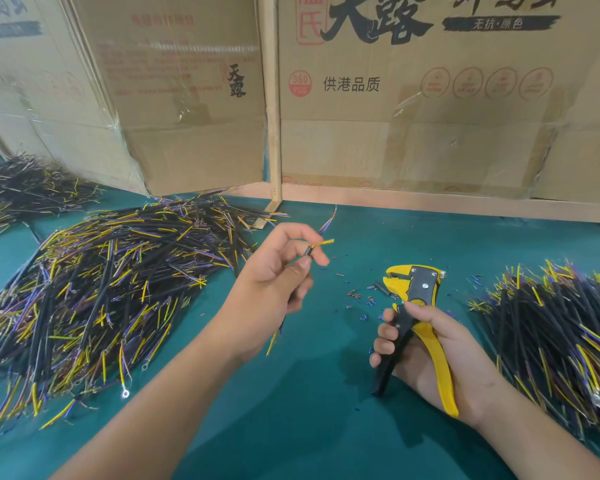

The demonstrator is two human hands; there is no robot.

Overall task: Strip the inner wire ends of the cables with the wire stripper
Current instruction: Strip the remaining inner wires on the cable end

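My left hand (278, 271) pinches one black cable (308, 250) near its top end, held above the green table. Yellow and blue inner wires fan out past my fingertips, and the cable's lower end hangs below my palm. My right hand (426, 344) grips the yellow-and-black wire stripper (417, 299) by its handles. Its jaws point up and left, a little right of the cable and apart from it.
A big heap of black cables (94, 292) with yellow and blue wire ends lies at the left, with another pile (25, 188) behind it. A further heap (561, 334) lies at the right. Small insulation scraps (361, 299) dot the green mat (309, 410). Cardboard boxes (413, 109) wall the back.
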